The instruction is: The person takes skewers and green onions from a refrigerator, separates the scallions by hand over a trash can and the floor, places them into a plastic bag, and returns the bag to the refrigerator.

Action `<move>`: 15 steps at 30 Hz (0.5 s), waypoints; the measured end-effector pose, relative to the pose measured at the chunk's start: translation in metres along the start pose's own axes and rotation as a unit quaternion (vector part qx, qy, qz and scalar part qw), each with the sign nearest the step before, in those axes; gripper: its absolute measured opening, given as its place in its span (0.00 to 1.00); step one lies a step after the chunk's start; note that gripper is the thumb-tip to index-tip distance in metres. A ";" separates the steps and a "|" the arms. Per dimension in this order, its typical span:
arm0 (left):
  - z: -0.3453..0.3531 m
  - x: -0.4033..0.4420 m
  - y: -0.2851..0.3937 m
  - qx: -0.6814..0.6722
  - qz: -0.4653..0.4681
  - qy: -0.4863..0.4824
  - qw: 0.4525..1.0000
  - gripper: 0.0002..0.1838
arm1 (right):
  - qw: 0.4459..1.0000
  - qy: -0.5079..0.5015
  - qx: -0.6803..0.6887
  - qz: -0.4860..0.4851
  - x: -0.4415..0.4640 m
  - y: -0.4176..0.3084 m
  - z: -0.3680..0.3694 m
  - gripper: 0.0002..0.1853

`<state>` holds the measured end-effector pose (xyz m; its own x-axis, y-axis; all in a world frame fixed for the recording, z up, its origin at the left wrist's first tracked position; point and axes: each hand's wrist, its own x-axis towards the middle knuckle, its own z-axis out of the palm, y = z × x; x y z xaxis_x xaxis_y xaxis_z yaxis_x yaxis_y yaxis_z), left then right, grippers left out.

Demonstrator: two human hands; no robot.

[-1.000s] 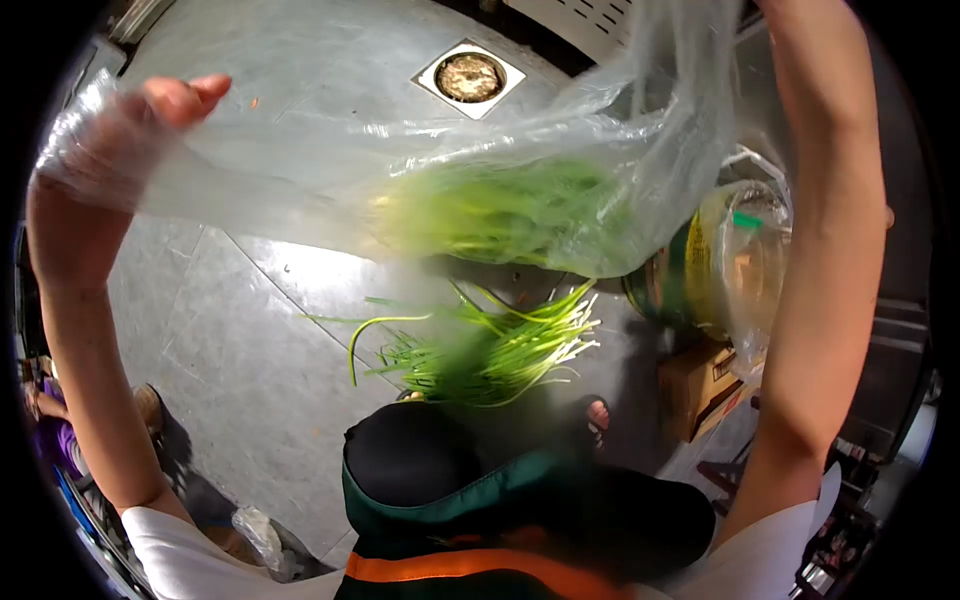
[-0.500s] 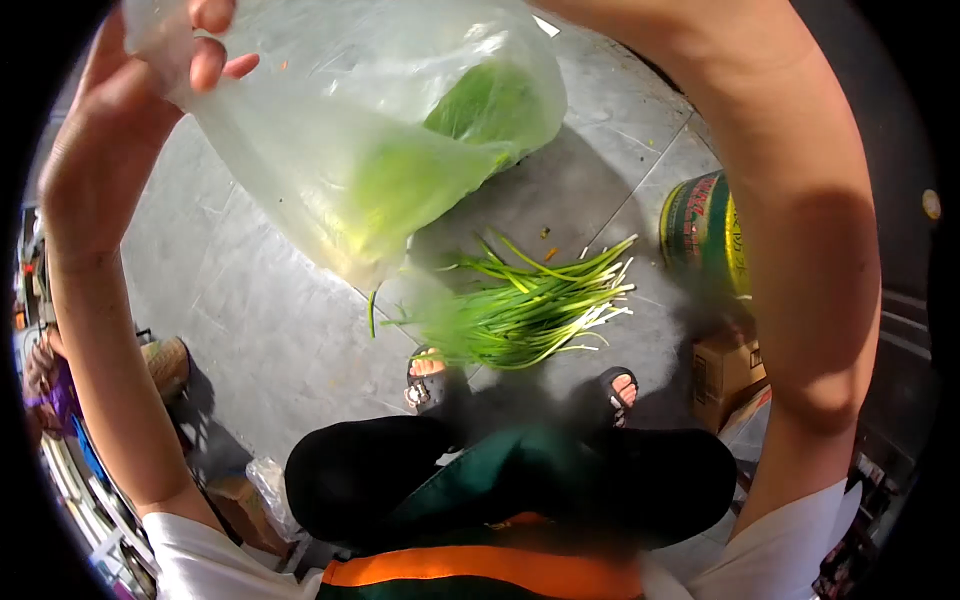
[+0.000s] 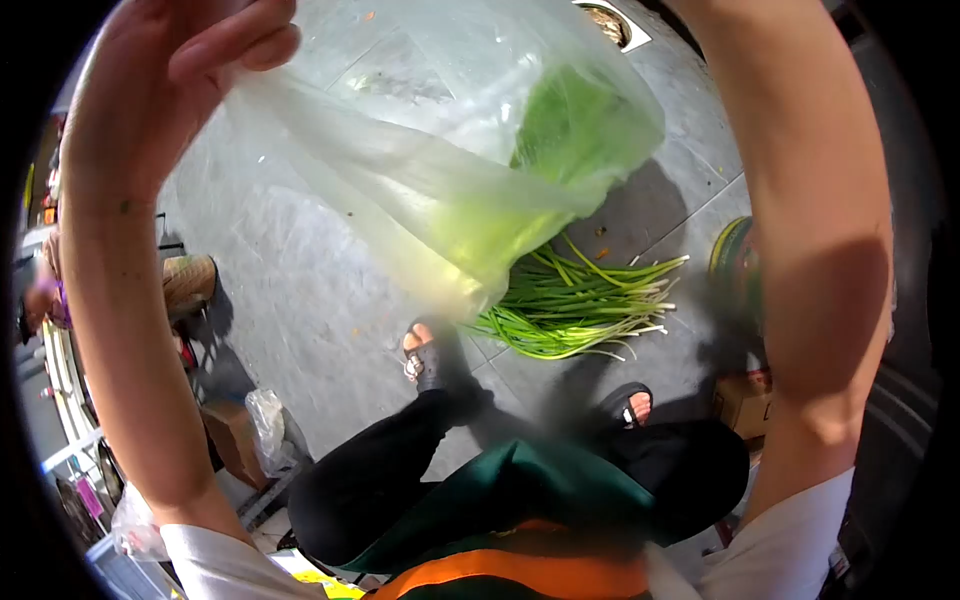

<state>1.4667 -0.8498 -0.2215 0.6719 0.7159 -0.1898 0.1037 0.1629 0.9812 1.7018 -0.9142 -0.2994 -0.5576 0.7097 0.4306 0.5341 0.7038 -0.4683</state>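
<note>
A translucent plastic bag hangs in front of me, with leafy green vegetables showing through its lower part. My left hand grips the bag's upper edge at the top left, its fingers curled round the plastic. My right forearm reaches up past the top of the view, so the hand at its end is out of sight. Below and to the right of the bag, a loose bundle of green stalks with white ends lies on the grey floor, partly behind the bag.
A floor drain is at the top. To the right stand a green and yellow tin and a cardboard box. At the lower left are another box and crumpled plastic. My sandalled feet flank the stalks' near side.
The bag has swung from nearly horizontal to hanging down at a slant. My left hand has moved up and right, and my right hand has stayed out of view since half a second ago.
</note>
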 end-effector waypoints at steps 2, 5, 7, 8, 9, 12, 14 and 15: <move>0.007 -0.003 0.002 -0.100 -0.001 -0.004 0.995 0.16 | 1.000 0.012 -0.018 -0.022 -0.003 0.001 0.003 0.14; 0.041 0.006 0.010 -0.027 -0.007 0.194 0.981 0.17 | 0.994 0.060 -0.059 -0.069 -0.007 0.005 0.003 0.14; 0.039 0.007 0.008 0.103 -0.047 0.145 0.983 0.14 | 0.983 0.122 -0.086 -0.106 -0.009 0.009 0.000 0.14; 0.047 0.007 0.009 0.192 -0.045 0.131 0.972 0.14 | 0.975 0.168 -0.087 -0.120 -0.007 0.011 -0.006 0.15; 0.060 0.011 0.007 0.368 0.004 0.114 0.923 0.09 | 0.967 0.216 -0.065 -0.115 -0.005 0.015 -0.013 0.15; 0.077 0.022 -0.020 0.670 0.254 0.108 0.689 0.12 | 0.945 0.222 0.239 -0.009 0.019 0.029 -0.008 0.17; 0.071 0.029 -0.029 0.696 0.324 0.058 0.638 0.12 | 0.891 0.155 0.405 0.137 0.032 0.033 0.001 0.23; 0.068 0.033 -0.033 0.698 0.358 0.041 0.619 0.12 | 0.880 0.001 0.421 0.220 0.036 0.043 -0.006 0.23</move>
<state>1.5350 -0.8773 -0.2578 0.8786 0.3069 0.3659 0.3724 -0.9200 -0.1225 1.7084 -0.8581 -0.2994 -0.4123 0.9087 0.0658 0.0374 0.0890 -0.9953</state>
